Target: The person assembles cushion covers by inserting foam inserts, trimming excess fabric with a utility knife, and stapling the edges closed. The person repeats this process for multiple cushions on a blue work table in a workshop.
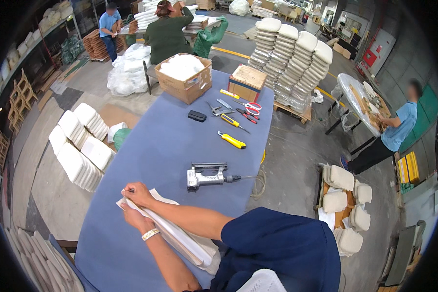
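A long, narrow piece of cream fabric with a white, padded-looking panel point(189, 247) lies slantwise on the blue-covered table point(146, 160), under my forearms. My left hand point(137, 217), with a watch-like band at the wrist, is closed on the fabric's edge near its far end. Just beyond it, my right hand point(138, 193) pinches the same end; a small dark spot shows at its fingertips, too small to name. A silver staple gun point(207, 176) with an air hose lies beyond my right forearm, touched by neither hand.
Farther up lie a yellow cutter point(232, 140), screwdriver point(234, 121), red-handled scissors point(252, 107), pliers and a black case point(197, 116). Two boxes point(185, 85) stand at the far end. Stacked cushions point(292, 58) surround the table. Co-workers stand behind and at right point(399, 126).
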### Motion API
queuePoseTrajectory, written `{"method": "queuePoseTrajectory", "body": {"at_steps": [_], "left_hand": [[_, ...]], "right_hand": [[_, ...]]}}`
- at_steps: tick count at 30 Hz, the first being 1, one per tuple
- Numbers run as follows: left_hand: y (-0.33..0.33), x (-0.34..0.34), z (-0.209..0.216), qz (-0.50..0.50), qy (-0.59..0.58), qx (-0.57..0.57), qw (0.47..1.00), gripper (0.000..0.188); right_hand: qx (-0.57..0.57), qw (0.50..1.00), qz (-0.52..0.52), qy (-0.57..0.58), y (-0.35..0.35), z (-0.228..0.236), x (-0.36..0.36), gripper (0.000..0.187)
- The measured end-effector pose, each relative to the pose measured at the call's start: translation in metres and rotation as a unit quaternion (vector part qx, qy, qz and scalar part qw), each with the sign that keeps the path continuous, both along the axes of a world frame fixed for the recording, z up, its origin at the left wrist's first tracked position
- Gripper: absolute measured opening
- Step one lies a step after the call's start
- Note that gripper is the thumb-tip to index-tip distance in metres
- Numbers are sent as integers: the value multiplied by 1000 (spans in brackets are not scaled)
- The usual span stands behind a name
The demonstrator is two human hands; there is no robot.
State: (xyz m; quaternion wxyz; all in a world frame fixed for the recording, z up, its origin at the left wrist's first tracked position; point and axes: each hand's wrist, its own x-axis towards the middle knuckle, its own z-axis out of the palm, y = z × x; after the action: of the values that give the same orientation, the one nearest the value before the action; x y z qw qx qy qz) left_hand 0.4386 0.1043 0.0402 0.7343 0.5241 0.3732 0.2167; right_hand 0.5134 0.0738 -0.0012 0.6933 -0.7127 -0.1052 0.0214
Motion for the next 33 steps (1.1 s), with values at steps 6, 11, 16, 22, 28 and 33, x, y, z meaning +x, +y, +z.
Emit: {"method": "queuePoseTrajectory", "body": {"at_steps": [6, 11, 16, 22, 28, 33], "left_hand": [[-19, 11, 19, 18, -62, 36, 997, 42], [-14, 6, -27, -3, -194, 115, 974, 32], [-30, 8, 1, 75, -87, -6, 993, 32], [-32, 0, 1, 32, -81, 91, 992, 31], [-23, -12, -2, 9, -49, 148, 988, 26], [-13, -18, -7, -62, -105, 136, 983, 36]], "right_hand": [[102, 989, 59, 89, 12, -33, 13, 20], [361, 917, 113, 125, -10, -39, 9, 8], [195, 977, 56, 63, -36, -4, 5, 13], [172, 982, 79, 17, -45, -1, 7, 19], [170, 983, 72, 11, -39, -1, -4, 21], [169, 982, 77, 25, -47, 4, -5, 23]]}}
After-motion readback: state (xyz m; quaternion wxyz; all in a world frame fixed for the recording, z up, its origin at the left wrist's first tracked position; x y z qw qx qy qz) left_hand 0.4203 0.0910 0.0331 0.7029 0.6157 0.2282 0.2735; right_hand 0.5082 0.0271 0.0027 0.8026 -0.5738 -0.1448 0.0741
